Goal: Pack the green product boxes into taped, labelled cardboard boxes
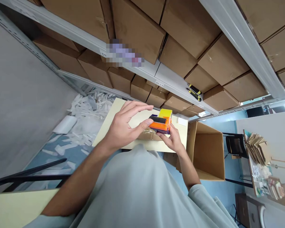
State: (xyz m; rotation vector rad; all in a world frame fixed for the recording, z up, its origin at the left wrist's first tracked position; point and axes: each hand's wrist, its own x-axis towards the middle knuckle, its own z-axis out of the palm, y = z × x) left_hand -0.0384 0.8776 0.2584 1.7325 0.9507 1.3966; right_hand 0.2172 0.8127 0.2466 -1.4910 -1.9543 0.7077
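Observation:
A small orange, yellow and dark purple box (pixel 160 125) with a black strip along one side is held over the table. My right hand (pixel 172 138) grips its near right end, thumb underneath and fingers partly hidden behind it. My left hand (pixel 125 124) is raised on the left, fingers stretched out and apart from the thumb. The left thumb tip overlaps the box's left end; I cannot tell if it touches. Below the box, a brown taped carton (pixel 148 135) lies on the pale yellow table (pixel 111 122).
A large open cardboard box (pixel 207 152) stands right of the table. Shelves of cartons (pixel 190 27) hang ahead, with yellow-black utility knives (pixel 194 91) on one ledge. White scraps (pixel 90 107) cover the floor at left. A white card (pixel 182 121) lies on the table.

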